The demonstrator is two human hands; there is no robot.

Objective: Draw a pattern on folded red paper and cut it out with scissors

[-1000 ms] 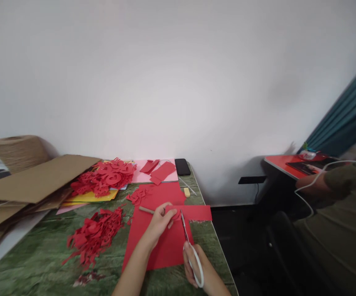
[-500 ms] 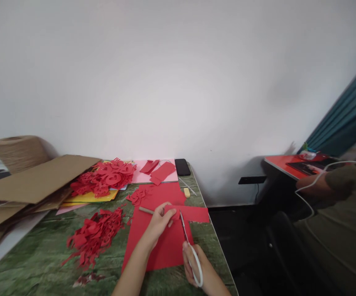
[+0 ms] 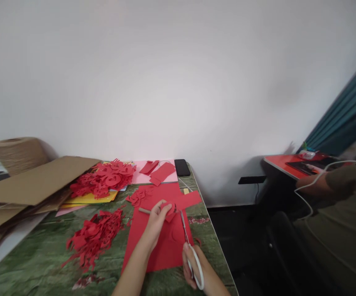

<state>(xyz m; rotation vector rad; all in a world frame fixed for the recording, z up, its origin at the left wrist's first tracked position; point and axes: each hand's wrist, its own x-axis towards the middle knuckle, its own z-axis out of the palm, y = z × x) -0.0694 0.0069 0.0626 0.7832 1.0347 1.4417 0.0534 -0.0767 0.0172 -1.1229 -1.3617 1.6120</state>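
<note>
The left grip (image 3: pixel 157 222) clamped on red paper (image 3: pixel 186 201) sits beside scissors (image 3: pixel 184 231) clamped in the right grip (image 3: pixel 193 265), so one slip could nick those fingers.

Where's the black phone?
In the head view, the smartphone lies at the far right corner of the table, directly right of the pink paper sheet.

Two hands work over the surface (image 3: pixel 26 263): the left hand (image 3: pixel 156 220) on one red paper piece (image 3: pixel 187 200), the right hand (image 3: pixel 193 265) on one pair of scissors (image 3: pixel 184 232). One large red sheet (image 3: pixel 168 250) lies under them. Near the left edge sits one heap of red cutouts (image 3: pixel 94 240); at the far edge, a second heap (image 3: pixel 102 181), one pink sheet (image 3: pixel 137 174) and one phone (image 3: pixel 182 167). Past the left corner are one twine cone (image 3: pixel 19 156) and one cardboard sheet (image 3: pixel 33 181). Off to the right is one co-worker's hand (image 3: pixel 312 186).
</note>
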